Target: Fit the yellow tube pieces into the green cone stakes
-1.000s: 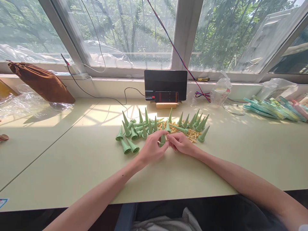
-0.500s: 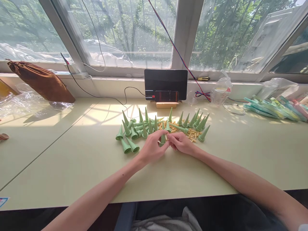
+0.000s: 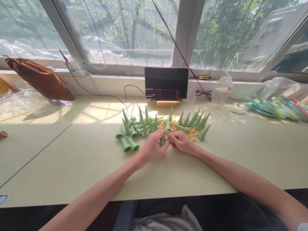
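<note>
My left hand (image 3: 155, 144) curls its fingers around a green cone (image 3: 163, 138), which stands point up between thumb and forefinger. My right hand (image 3: 181, 142) is closed in a pinch, its fingertips meeting those of my left hand; what it holds is too small to make out. Beyond both hands lies a pile of small tan plugs (image 3: 192, 133). Several green cones stand upright around the pile, such as one at the right (image 3: 204, 133). Others lie on their sides at the left, with their wide ends toward me, like this cone (image 3: 125, 145).
A dark tablet (image 3: 166, 80) and a phone (image 3: 167, 95) lean at the back of the table (image 3: 79, 166). A brown pouch (image 3: 40, 78) and clear plastic lie at the left. Bagged cups (image 3: 221, 91) and teal packets (image 3: 262, 107) sit at the right.
The camera view has shifted slightly. The cone in my left hand stands a little more to the right and shows more plainly; my hands have hardly moved.
</note>
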The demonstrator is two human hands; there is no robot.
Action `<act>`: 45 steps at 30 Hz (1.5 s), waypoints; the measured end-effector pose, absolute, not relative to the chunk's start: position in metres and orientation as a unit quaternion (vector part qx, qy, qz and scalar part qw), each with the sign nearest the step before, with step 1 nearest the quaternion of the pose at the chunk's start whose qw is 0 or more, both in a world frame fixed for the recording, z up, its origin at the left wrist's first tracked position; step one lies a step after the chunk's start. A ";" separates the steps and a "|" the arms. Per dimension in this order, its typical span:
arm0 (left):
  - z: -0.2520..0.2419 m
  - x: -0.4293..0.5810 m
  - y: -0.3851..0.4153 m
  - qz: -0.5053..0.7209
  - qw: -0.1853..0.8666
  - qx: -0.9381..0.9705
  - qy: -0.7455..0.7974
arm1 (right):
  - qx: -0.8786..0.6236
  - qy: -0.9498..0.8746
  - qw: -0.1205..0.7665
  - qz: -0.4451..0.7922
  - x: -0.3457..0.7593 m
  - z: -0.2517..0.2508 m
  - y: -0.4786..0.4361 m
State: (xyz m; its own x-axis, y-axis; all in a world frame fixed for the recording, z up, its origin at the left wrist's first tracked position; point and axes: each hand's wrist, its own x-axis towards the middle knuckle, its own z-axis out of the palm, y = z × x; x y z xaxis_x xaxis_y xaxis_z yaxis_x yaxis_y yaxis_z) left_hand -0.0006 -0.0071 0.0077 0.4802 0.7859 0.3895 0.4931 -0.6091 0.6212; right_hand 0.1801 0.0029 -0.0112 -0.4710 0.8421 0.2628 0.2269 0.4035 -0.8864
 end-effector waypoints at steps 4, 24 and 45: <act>0.009 0.000 -0.008 0.334 0.215 0.835 0.381 | -0.351 -0.754 0.369 0.415 0.180 -0.011 0.003; 0.007 0.000 -0.007 0.340 0.211 0.835 0.377 | -0.352 -0.754 0.365 0.418 0.180 -0.011 0.004; 0.010 -0.002 -0.009 0.328 0.203 0.845 0.369 | -0.348 -0.769 0.353 0.404 0.182 -0.010 0.003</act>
